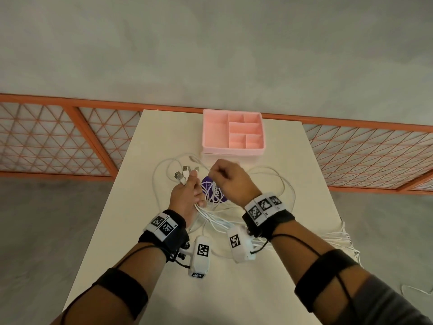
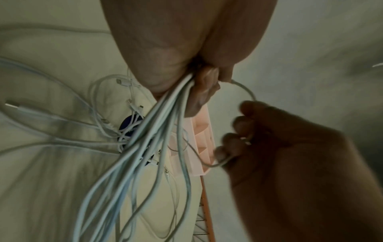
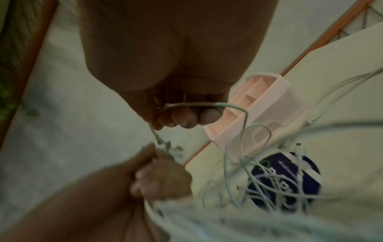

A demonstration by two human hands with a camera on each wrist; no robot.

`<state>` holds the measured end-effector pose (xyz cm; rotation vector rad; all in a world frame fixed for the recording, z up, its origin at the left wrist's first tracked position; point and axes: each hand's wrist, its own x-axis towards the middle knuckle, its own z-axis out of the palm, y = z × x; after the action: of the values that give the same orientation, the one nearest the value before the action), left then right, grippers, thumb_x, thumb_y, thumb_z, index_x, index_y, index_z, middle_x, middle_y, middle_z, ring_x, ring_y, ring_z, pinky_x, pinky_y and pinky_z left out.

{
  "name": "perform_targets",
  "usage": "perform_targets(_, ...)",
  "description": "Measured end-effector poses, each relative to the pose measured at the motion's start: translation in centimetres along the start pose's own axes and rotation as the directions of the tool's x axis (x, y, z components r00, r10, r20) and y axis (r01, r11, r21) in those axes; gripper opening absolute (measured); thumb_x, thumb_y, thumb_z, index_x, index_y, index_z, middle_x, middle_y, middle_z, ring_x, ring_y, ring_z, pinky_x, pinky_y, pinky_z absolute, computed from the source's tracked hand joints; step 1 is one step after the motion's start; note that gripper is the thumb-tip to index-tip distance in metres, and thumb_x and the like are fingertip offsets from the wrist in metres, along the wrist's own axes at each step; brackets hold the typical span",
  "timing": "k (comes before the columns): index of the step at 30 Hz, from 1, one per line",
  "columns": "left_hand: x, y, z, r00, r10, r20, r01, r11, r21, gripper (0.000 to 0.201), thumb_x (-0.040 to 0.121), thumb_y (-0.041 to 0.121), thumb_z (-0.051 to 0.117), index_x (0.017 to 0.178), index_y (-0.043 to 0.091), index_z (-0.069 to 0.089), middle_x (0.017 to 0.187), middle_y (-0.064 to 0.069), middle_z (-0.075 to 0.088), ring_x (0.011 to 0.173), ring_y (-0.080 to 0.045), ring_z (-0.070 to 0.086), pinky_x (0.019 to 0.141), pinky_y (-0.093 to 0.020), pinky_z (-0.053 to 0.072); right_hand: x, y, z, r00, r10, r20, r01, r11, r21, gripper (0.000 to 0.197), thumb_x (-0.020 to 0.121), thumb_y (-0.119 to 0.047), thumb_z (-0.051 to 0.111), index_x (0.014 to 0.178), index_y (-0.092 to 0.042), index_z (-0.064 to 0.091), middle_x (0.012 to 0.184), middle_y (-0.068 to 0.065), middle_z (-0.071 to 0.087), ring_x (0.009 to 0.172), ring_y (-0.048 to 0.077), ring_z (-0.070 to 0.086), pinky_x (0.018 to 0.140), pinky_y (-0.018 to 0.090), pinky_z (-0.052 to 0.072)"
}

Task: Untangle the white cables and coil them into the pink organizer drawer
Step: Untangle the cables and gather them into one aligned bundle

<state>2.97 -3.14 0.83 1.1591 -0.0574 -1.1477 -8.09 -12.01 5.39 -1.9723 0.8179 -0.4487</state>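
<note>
Above the table's middle, my left hand grips a bundle of white cables, and several USB plugs stick out past its fingers. Beside it, my right hand curls round a single white cable that runs over to the left hand. More cable loops lie tangled on the table under and around both hands. The pink organizer drawer stands empty at the table's far edge, just beyond the hands; it also shows as the pink drawer in the right wrist view.
A round purple disc lies under the tangle. The white table is narrow, and some cables hang over its right edge. An orange lattice railing runs behind the table.
</note>
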Motion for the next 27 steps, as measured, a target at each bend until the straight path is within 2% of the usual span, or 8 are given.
perform_targets(5, 0.3, 0.0, -0.3, 0.999, 0.001, -0.047, -0.005, 0.998, -0.068, 0.04, 0.099, 0.043, 0.054, 0.072, 0.014, 0.052, 0.058, -0.002, 0.036, 0.045, -0.013, 0.035, 0.042, -0.025, 0.035, -2.3, 1.8, 3.0, 0.987, 0.027, 0.16, -0.045, 0.993, 0.11, 0.019, 0.098, -0.008, 0.05, 0.083, -0.018, 0.055, 0.079, -0.007, 0.069, 0.075, 0.007, 0.065, 0.079, 0.024, 0.051)
perform_targets(8, 0.4, -0.2, -0.7, 0.998, -0.022, -0.056, 0.018, 0.997, -0.072, 0.036, 0.098, 0.042, 0.057, 0.081, 0.01, 0.058, 0.061, -0.003, 0.049, 0.046, -0.014, 0.042, 0.041, -0.025, 0.038, -2.6, 2.0, 3.0, 0.979, -0.018, 0.203, 0.021, 1.0, -0.015, 0.014, 0.098, -0.013, 0.05, 0.085, -0.015, 0.056, 0.087, -0.003, 0.071, 0.085, 0.014, 0.066, 0.087, 0.031, 0.052)
perform_targets(10, 0.5, -0.3, -1.0, 0.999, -0.04, -0.032, 0.037, 0.995, -0.09, 0.034, 0.097, 0.041, 0.058, 0.083, 0.01, 0.059, 0.066, -0.003, 0.055, 0.052, -0.017, 0.048, 0.042, -0.026, 0.04, -2.8, 1.9, 2.6, 0.969, -0.046, 0.244, 0.079, 0.989, -0.129, 0.013, 0.098, -0.02, 0.053, 0.086, -0.015, 0.057, 0.083, 0.002, 0.068, 0.08, 0.02, 0.062, 0.082, 0.037, 0.051)
perform_targets(15, 0.1, 0.0, -0.7, 1.0, -0.015, 0.017, 0.017, 0.995, -0.099, 0.032, 0.099, 0.04, 0.055, 0.079, 0.015, 0.053, 0.061, 0.003, 0.047, 0.05, -0.012, 0.044, 0.047, -0.025, 0.039, -3.1, 2.6, 1.6, 0.971, -0.045, 0.235, 0.104, 0.963, -0.247, 0.014, 0.094, -0.02, 0.057, 0.08, -0.019, 0.055, 0.064, -0.009, 0.051, 0.059, 0.005, 0.046, 0.062, 0.024, 0.04)
perform_targets(20, -0.1, 1.1, -0.6, 0.998, 0.067, -0.022, -0.07, 0.961, -0.269, 0.036, 0.099, 0.042, 0.053, 0.073, 0.016, 0.05, 0.052, 0.005, 0.036, 0.046, -0.012, 0.039, 0.064, -0.035, 0.056, -3.0, 6.2, -0.7, 0.998, 0.062, -0.032, -0.07, 0.888, -0.455, 0.007, 0.083, -0.013, 0.058, 0.085, -0.019, 0.061, 0.09, -0.002, 0.056, 0.086, 0.017, 0.048, 0.077, 0.035, 0.045)
perform_targets(22, -0.1, 1.5, -0.8, 0.997, 0.079, -0.022, -0.082, 0.956, -0.283, 0.038, 0.099, 0.044, 0.052, 0.073, 0.017, 0.049, 0.05, 0.006, 0.033, 0.041, -0.01, 0.034, 0.053, -0.029, 0.052, -3.3, 8.0, -2.1, 0.955, 0.17, -0.243, -0.278, 0.796, -0.537, 0.007, 0.086, -0.02, 0.061, 0.09, -0.024, 0.065, 0.101, -0.003, 0.047, 0.097, 0.017, 0.039, 0.084, 0.036, 0.042)
perform_targets(25, -0.1, 1.6, -0.7, 0.996, 0.087, -0.006, -0.086, 0.978, -0.192, 0.039, 0.098, 0.047, 0.054, 0.072, 0.018, 0.046, 0.05, 0.007, 0.03, 0.037, -0.008, 0.028, 0.038, -0.02, 0.032, -3.1, 9.0, -3.7, 0.893, 0.346, -0.286, -0.429, 0.846, -0.315, 0.02, 0.089, -0.009, 0.056, 0.083, -0.025, 0.067, 0.101, 0.004, 0.058, 0.094, 0.022, 0.054, 0.08, 0.033, 0.047)
perform_targets(27, -0.2, 1.2, -0.4, 0.992, 0.125, 0.02, -0.123, 0.99, -0.063, 0.036, 0.094, 0.042, 0.061, 0.071, 0.02, 0.046, 0.052, 0.007, 0.028, 0.039, -0.008, 0.025, 0.037, -0.019, 0.024, -2.7, 8.1, -4.1, 0.889, 0.417, -0.188, -0.409, 0.909, 0.082, 0.035, 0.086, 0.01, 0.045, 0.079, -0.016, 0.069, 0.094, 0.013, 0.069, 0.079, 0.024, 0.065, 0.07, 0.032, 0.053)
